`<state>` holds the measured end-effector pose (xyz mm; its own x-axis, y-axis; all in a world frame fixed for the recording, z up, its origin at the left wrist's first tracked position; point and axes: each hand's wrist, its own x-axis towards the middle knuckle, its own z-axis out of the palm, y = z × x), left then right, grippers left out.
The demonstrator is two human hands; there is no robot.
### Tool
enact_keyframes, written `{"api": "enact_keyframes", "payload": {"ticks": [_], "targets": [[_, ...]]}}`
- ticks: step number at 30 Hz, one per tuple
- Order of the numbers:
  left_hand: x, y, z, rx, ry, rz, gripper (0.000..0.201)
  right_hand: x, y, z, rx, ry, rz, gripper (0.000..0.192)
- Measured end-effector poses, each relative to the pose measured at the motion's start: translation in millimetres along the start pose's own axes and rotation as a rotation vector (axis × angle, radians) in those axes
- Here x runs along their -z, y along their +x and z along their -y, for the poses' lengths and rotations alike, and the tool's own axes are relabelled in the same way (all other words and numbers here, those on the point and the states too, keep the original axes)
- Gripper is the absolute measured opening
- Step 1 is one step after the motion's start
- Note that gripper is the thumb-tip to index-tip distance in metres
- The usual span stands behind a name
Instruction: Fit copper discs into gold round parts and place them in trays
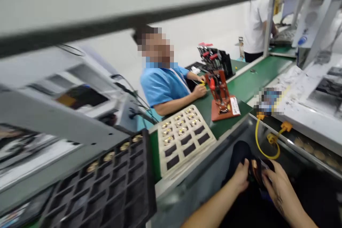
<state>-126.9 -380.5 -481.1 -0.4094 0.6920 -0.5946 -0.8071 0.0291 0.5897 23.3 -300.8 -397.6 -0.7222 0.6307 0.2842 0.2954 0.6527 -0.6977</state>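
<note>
Low on the right, over my lap, my two hands hold a small dark item with a shiny copper-brown strip [257, 171]. My left hand [241, 175] grips its left side, thumb uppermost. Around its right side my right hand [277, 181] is closed, fingers bent against it. Blur and my fingers hide its kind. Left of my hands, on the bench, lies a cream tray [175, 171] with small gold-coloured round parts in several pockets. Behind it stands a red-brown toggle-clamp fixture [219, 108].
A black compartment tray [136, 199] holds several gold parts along its far edge. A co-worker in blue [159, 85] works across the green bench [244, 87]; another person [255, 25] stands farther back. Yellow cable [258, 137] hangs near my hands. A grey beam [133, 3] crosses overhead.
</note>
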Motion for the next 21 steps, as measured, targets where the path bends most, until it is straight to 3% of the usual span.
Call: {"api": "enact_keyframes", "payload": {"ticks": [5, 14, 21], "targets": [[6.1, 7, 9, 0.105, -0.017, 0.068, 0.040, 18, 4, 8, -0.134, -0.039, 0.091, 0.022], [7.3, -4, 5, 0.089, 0.058, 0.191, 0.041, 26, 8, 8, -0.166, -0.003, 0.177, 0.015], [6.8, -6, 4, 0.043, 0.080, 0.181, 0.046, 23, 11, 6, -0.203, 0.061, 0.166, 0.015]]}}
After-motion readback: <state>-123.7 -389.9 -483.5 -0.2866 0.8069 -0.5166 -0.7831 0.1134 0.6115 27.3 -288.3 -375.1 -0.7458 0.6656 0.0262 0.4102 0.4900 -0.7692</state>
